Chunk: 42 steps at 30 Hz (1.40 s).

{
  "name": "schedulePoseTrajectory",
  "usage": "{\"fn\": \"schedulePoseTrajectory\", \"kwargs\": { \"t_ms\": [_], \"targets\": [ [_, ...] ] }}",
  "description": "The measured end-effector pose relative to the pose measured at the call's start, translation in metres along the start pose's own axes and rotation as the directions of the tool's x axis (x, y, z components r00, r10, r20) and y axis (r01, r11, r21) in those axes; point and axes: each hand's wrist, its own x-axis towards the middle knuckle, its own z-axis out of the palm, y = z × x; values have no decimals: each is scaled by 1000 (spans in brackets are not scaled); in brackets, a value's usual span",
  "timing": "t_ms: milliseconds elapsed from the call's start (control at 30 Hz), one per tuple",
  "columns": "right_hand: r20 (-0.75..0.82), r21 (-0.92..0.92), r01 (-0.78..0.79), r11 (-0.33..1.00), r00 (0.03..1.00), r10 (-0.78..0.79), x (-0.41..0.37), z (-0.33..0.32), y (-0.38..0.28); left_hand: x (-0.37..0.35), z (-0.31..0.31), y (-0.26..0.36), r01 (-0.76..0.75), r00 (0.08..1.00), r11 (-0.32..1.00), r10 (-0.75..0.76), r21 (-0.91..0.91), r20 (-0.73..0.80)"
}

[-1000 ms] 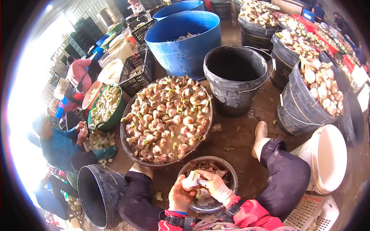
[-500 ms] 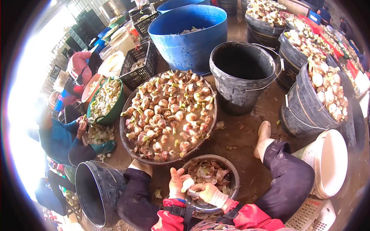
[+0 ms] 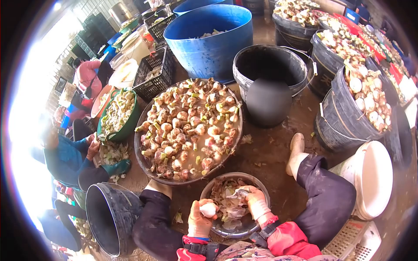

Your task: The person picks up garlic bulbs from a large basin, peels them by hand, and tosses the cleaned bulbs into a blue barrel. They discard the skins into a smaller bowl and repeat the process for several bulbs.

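My left hand [image 3: 200,220] is closed around a white garlic bulb [image 3: 208,209], stripped of its outer skin, at the left rim of a small basin [image 3: 264,191]. My right hand [image 3: 256,202] is over the basin's right side, its fingers closed on a small silvery blade [image 3: 239,192], apart from the bulb. Loose garlic skins [image 3: 230,211] lie in the basin between my hands. Just beyond stands a wide round tub [image 3: 138,150] of unpeeled garlic bulbs [image 3: 178,126] with short cut stems, some in brownish water.
A black bucket [image 3: 244,82] and a large blue tub [image 3: 209,52] stand ahead. Garlic-filled buckets [image 3: 344,115] line the right, near a white bucket [image 3: 357,182]. Another black bucket [image 3: 102,213] tilts by my left leg. Co-workers [image 3: 65,158] sit at left beside a green basket [image 3: 133,115].
My hands have moved apart. The right hand, with the blade, went up and right over the basin; the left turned, and the bulb now shows in its grip.
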Motion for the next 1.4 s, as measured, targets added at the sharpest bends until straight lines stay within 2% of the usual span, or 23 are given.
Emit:
{"fn": "schedulePoseTrajectory", "kwargs": {
  "t_ms": [33,67,100,200,233,333,367,433,567,633,667,733,833,867,900,967,1067,1100,1133,1167,1233,1300,1400],
  "targets": [
    [-22,-516,52,855,997,-74,1,-6,4,-1,0,-1,1,1000,1000,-1,2,-1],
    [-3,-884,67,463,989,-150,-3,-1,-5,-2,2,-2,-9,997,1000,10,16,-81],
    [37,-936,57,349,997,-65,-13,7,-10,-3,4,-4,-16,987,999,21,30,-160],
    [303,-706,395,589,919,-252,-21,21,18,0,3,-13,-23,971,974,75,224,-225],
    [268,-767,294,570,954,-132,-33,37,3,-1,6,-17,-20,973,974,71,224,-222],
    [286,-826,321,463,947,-147,-45,61,-10,-1,5,-25,-76,992,961,101,267,-79],
    [283,-825,321,465,947,-150,-48,61,-13,-5,16,-33,-99,974,945,156,310,-162],
    [279,-913,329,240,935,-220,-52,62,-16,-1,7,-45,-128,979,899,183,419,-92],
    [191,-817,331,473,928,-320,-24,33,9,-11,18,-25,47,996,953,-21,299,-91],
    [-1,-887,72,456,987,-158,-17,24,-1,-17,26,-15,-101,995,944,94,314,38],
    [-1,-885,72,460,988,-157,-16,21,-3,-17,29,-5,21,1000,991,-21,129,-4],
    [17,-276,-77,958,996,85,-15,16,-4,-9,5,-6,5,998,996,-11,90,68],
    [245,-275,86,957,969,-17,-19,24,8,-4,-4,-10,-17,986,998,8,53,166],
    [247,-394,39,918,967,65,-34,39,-16,-3,-2,-13,-43,994,990,29,136,107],
    [265,-365,128,922,964,-29,-35,46,-7,-3,-1,-15,-65,997,973,55,220,51],
    [335,-634,344,693,929,-154,-41,48,-7,1,-3,-21,-59,998,970,49,238,48],
    [325,-689,407,600,913,-247,-37,54,9,0,9,-29,-179,966,880,243,441,-93],
    [326,-705,420,571,908,-265,-37,57,9,-2,13,-30,-176,966,879,240,442,-92],
    [375,-776,500,386,856,-355,-42,54,6,-3,16,-30,-200,956,804,287,560,-69],
    [371,-775,498,389,857,-358,-44,57,-3,-3,17,-30,-220,944,710,329,668,-38],
    [281,-773,401,491,911,-302,-46,58,-12,2,9,-32,-216,952,768,301,603,-43],
    [275,-720,406,562,912,-305,-42,55,-10,6,8,-26,-181,984,980,180,83,11],
    [227,-608,342,716,940,-256,-39,56,-17,6,-3,-17,-152,983,988,147,38,108]
  ]
}}
